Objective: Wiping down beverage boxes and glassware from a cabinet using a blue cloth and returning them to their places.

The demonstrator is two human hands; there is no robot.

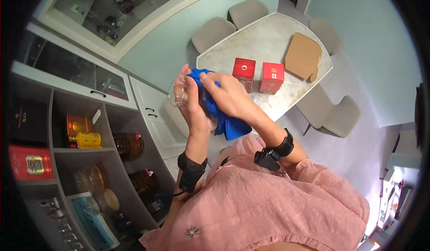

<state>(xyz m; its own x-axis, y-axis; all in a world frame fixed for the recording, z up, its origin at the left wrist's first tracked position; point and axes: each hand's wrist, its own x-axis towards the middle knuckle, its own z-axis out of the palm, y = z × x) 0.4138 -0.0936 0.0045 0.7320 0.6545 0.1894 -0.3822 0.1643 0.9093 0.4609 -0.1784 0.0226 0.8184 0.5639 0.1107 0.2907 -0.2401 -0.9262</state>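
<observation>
My left hand [195,110] is wrapped round a clear glass vessel [175,93], whose round end points left. Part of the glass lies behind my fingers and the cloth, so I cannot make out its full shape. In my right hand [231,98] is a bright blue cloth [233,126], pressed against the glass near my left fingers. One end of the cloth hangs down below my right hand. Both hands are held in front of my body, short of the marble-topped table [271,31].
Two red boxes [244,69] and a flat piece of brown cardboard [303,54] lie on the table. Grey chairs [333,114] surround it. At left stands an open shelf unit [85,150] with bottles, jars and boxes, beside white cabinet doors [150,101].
</observation>
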